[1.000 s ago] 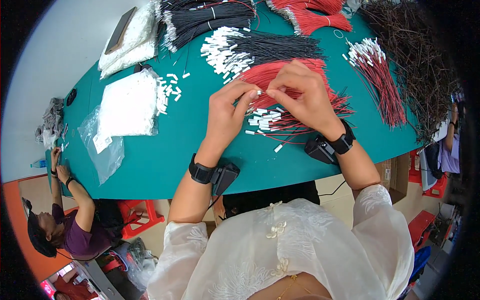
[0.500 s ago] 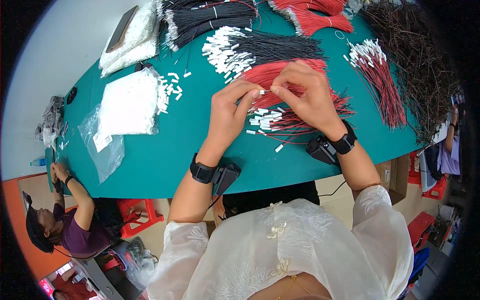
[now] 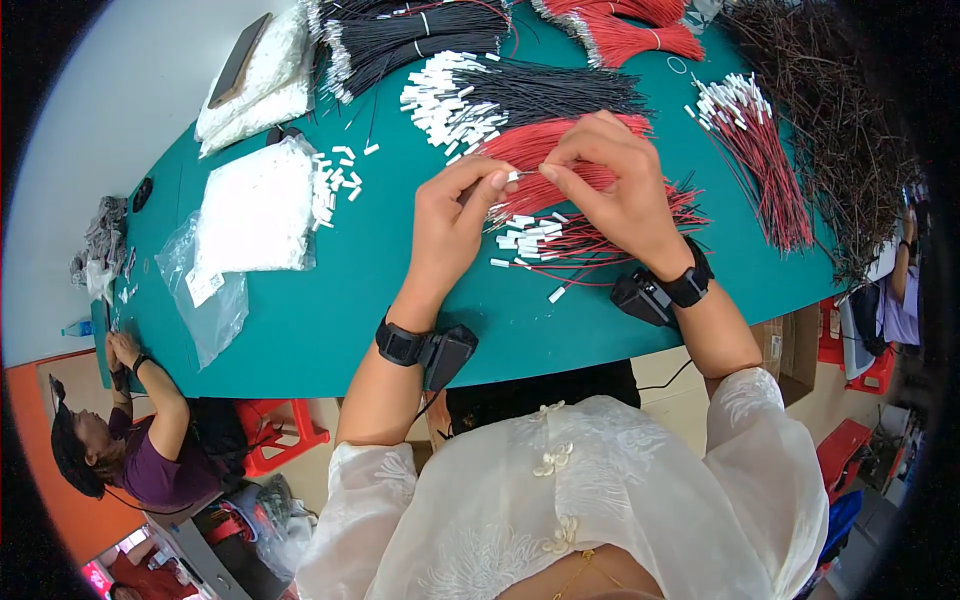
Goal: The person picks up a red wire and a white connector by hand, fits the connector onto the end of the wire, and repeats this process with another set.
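Observation:
Above the wire piles, my left hand (image 3: 447, 215) pinches a small white connector housing (image 3: 514, 176) between thumb and forefinger. My right hand (image 3: 620, 190) is closed on the thin wire (image 3: 531, 173) at that housing, its thumb and forefinger pressed together. How deep the wire sits in the housing is too small to tell. Under both hands lies a bundle of red wires (image 3: 525, 150), partly hidden by the right hand. Nearer to me is a loose pile of red and black wires with white connector ends (image 3: 532, 238). Black wires (image 3: 565, 92) with white connectors lie beyond.
Loose white housings (image 3: 335, 185) lie beside a plastic bag of white parts (image 3: 255, 210) on the green table (image 3: 330, 320). A red bundle (image 3: 755, 165) and dark tangled wires (image 3: 815, 110) fill the right. Tied black wires (image 3: 415, 40) lie farther back. Another person (image 3: 160, 440) sits left.
My left fingertips have shifted slightly leftward, widening the small gap to the right fingertips. More of the white housing and wire shows between them. Both pinches stay closed.

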Motion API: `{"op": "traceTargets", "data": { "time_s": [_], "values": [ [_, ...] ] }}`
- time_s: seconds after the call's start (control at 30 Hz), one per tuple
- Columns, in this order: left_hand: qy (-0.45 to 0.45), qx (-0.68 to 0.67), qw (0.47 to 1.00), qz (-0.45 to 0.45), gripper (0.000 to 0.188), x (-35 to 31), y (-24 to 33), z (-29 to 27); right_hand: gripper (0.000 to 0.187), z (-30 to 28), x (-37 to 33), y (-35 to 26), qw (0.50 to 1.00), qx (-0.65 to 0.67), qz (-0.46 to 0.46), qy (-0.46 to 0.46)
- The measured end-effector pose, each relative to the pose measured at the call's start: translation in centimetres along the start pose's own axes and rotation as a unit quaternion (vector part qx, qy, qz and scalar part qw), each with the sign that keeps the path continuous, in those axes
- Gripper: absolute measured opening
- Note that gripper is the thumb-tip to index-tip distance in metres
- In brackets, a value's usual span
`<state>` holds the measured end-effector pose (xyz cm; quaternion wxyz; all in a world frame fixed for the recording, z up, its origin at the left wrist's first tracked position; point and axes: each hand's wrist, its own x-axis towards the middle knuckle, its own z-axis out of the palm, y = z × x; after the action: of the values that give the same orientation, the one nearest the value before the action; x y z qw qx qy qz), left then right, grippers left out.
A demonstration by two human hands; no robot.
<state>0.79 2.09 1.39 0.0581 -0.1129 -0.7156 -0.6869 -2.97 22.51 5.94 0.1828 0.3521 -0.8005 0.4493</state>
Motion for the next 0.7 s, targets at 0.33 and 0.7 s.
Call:
{"op": "traceTargets", "data": {
  "time_s": [0.33,0.7],
  "values": [
    [-0.013,0.025,0.999,0.017,0.018,-0.01,0.11,0.04,0.010,0.27,-0.13,-0.03,0.999,-0.019,-0.024,-0.012],
    [0.014,0.017,1.000,0.013,0.015,-0.18,-0.10,0.55,0.007,0.73,-0.34,0.29,0.999,-0.001,-0.025,-0.025]
  ]
}}
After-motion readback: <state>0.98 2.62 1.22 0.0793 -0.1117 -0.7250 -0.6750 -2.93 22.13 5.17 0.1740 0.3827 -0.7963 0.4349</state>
